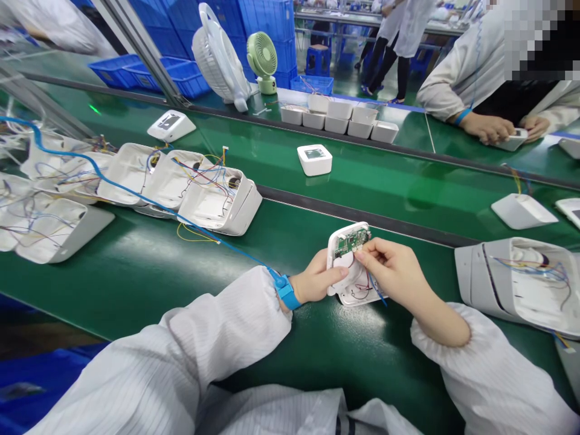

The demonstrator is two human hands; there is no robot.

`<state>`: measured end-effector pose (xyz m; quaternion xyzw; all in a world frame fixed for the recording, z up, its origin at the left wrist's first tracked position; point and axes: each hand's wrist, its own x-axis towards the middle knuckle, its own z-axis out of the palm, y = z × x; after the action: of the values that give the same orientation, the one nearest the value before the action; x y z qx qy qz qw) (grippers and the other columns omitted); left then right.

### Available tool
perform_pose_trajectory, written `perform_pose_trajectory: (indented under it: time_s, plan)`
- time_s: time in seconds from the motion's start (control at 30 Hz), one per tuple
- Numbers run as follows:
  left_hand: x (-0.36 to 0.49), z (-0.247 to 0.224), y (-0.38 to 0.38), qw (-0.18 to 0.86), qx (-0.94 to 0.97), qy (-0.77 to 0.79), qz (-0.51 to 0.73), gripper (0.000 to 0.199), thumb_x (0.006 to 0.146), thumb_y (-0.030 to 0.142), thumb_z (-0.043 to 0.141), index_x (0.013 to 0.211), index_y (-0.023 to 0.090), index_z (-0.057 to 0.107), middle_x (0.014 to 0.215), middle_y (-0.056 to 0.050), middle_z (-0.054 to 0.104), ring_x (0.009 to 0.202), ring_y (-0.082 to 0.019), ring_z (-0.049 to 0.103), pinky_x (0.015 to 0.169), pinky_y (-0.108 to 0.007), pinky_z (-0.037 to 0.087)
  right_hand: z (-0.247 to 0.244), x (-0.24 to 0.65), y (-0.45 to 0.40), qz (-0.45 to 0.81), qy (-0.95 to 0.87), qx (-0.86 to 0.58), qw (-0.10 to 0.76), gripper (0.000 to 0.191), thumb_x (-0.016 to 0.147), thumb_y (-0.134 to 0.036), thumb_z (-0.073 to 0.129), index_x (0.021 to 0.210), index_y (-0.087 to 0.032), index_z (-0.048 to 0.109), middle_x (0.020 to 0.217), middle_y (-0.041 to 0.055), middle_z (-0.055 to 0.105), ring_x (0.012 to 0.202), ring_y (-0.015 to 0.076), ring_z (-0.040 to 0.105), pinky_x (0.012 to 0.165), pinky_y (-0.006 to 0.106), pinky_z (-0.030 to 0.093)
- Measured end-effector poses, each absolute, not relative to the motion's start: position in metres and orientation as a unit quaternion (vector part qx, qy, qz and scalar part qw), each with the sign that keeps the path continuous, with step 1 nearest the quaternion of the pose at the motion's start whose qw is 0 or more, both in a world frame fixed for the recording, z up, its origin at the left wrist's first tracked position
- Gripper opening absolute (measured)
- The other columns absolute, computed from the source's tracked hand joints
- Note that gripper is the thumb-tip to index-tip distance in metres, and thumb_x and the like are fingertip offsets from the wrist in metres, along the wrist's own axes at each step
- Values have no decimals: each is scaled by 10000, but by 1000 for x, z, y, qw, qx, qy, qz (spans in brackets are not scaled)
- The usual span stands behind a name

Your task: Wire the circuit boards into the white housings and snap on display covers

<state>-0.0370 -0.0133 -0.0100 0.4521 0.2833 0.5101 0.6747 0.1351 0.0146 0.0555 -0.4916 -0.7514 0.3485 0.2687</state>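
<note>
My left hand (317, 279) is closed around the edge of a white plastic panel (332, 244), thumb across its back. A green circuit board (348, 241) is set in the upper part of that panel, which is tilted up with its inner side toward me. My right hand (393, 266) is pinched at the board's lower right edge, on what looks like a small white wire connector mostly covered by the fingertips. Below the panel is a white housing (362, 297) on the green bench, partly hidden by my hands, with blue and red wires around it.
Open white housings (212, 202) with loose wires stand in rows at left; more housings (525, 278) are at right. A finished-looking white unit (315, 160) sits on the belt ahead. A blue wrist-strap cord (181, 214) crosses the left side. A co-worker's hand (489, 128) is across the line.
</note>
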Motion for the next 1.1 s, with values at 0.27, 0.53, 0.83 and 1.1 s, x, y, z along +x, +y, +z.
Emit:
perform_pose_trajectory:
  time_s: [0.27, 0.53, 0.83, 1.1]
  plan:
    - [-36, -4, -11, 678, 449, 276, 513, 433, 757, 437, 708, 1094, 166, 687, 968, -67, 695, 885, -222, 619, 810, -333, 499, 47, 134, 12, 223, -781, -501, 300, 228, 897, -390, 599, 772, -209, 657, 726, 21, 694, 644, 171, 630, 631, 294, 463]
    - [-34, -5, -12, 664, 424, 311, 532, 430, 728, 459, 730, 1032, 156, 693, 926, -62, 694, 829, -203, 606, 774, -317, 487, 52, 131, 11, 306, -736, -507, 328, 190, 864, -385, 637, 803, -214, 696, 756, 26, 725, 644, 184, 667, 598, 288, 515]
    - [-33, -2, -16, 658, 433, 311, 532, 498, 740, 506, 708, 1091, 155, 672, 937, -71, 688, 828, -207, 603, 779, -329, 494, 48, 127, 5, 283, -728, -504, 369, 148, 858, -333, 633, 819, -215, 714, 793, 25, 735, 660, 174, 665, 637, 288, 529]
    - [-32, -3, -16, 654, 445, 315, 525, 482, 755, 518, 683, 1056, 141, 670, 915, -71, 681, 830, -220, 606, 791, -350, 497, 46, 126, 4, 164, -778, -479, 372, 171, 915, -302, 576, 810, -224, 686, 779, 14, 726, 687, 173, 657, 663, 302, 490]
